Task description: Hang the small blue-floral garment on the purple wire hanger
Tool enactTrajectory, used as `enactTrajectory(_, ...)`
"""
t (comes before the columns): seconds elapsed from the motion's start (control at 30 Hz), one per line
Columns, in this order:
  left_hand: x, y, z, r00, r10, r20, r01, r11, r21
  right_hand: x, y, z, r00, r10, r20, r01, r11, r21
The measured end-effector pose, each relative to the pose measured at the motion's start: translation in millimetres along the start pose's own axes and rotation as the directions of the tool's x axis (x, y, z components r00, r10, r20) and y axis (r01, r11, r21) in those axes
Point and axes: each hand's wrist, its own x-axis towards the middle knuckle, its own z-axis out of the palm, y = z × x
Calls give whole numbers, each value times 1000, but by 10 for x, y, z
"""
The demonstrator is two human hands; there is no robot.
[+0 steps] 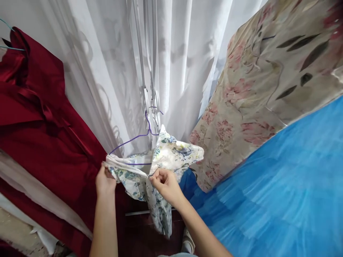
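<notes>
A small white garment with a blue and green flower print (171, 153) hangs on a thin purple wire hanger (134, 139), whose hook is caught on white plastic rods before a sheer curtain. My left hand (105, 180) is closed on the garment's left edge at the hanger's left end. My right hand (166, 184) pinches the cloth at the garment's middle, just below the hanger's lower wire. Part of the garment trails down between my forearms.
A dark red garment (40, 117) hangs at the left on a teal hanger (8, 35). A white sheer curtain (107, 64) fills the middle. A beige floral fabric (268, 78) and a bright blue fabric (281, 185) hang close on the right.
</notes>
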Motion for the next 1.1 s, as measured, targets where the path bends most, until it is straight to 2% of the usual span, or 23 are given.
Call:
enactTrajectory(0.1,-261,-398,-158,992,-123,21,123,992,16,-64,132,-120,999,35,-9,-35,999,38)
enactTrajectory(0.2,-608,-682,-267,960,-250,123,253,967,-12,-172,328,-326,994,95,-54,-93,995,31)
enactTrajectory(0.3,-927,-765,-313,904,-344,254,345,938,41,-334,572,-524,980,166,-108,-168,986,-10)
enactTrajectory(0.37,-1119,-732,-297,857,-365,364,336,931,142,-468,725,-613,970,208,-125,-218,974,-68)
enactTrajectory(0.43,-1304,-680,-248,792,-348,502,245,934,260,-616,824,-652,967,228,-117,-247,951,-186)
enactTrajectory(0.53,-1575,-649,-157,653,-273,706,-54,914,402,-817,808,-593,984,167,-67,-180,916,-360)
enactTrajectory(0.63,-1797,-683,-97,509,-237,827,-303,850,431,-931,654,-433,999,41,-20,-46,942,-332)
enactTrajectory(0.7,-1875,-696,-86,467,-230,854,-384,817,430,-969,554,-347,999,16,-51,-28,971,-238)
enactTrajectory(0.77,-1884,-685,-104,423,-273,864,-405,796,449,-1016,481,-336,992,70,-100,-83,987,-135)
enactTrajectory(0.87,-1824,-661,-200,295,-494,818,-291,769,570,-1130,392,-482,976,184,-118,-190,981,-42)
enactTrajectory(0.93,-1785,-681,-321,233,-613,755,-205,728,654,-1187,314,-666,975,209,-74,-213,976,-50)
enactTrajectory(1.0,-1760,-733,-473,229,-660,716,-195,690,698,-1179,208,-898,980,199,-8,-199,976,-94)
enactTrajectory(1.07,-1729,-785,-623,256,-680,687,-249,641,726,-1087,73,-1160,986,164,18,-160,977,-141)
enactTrajectory(1.1,-1707,-796,-684,286,-682,673,-276,614,739,-1009,-4,-1296,990,136,22,-130,978,-164)
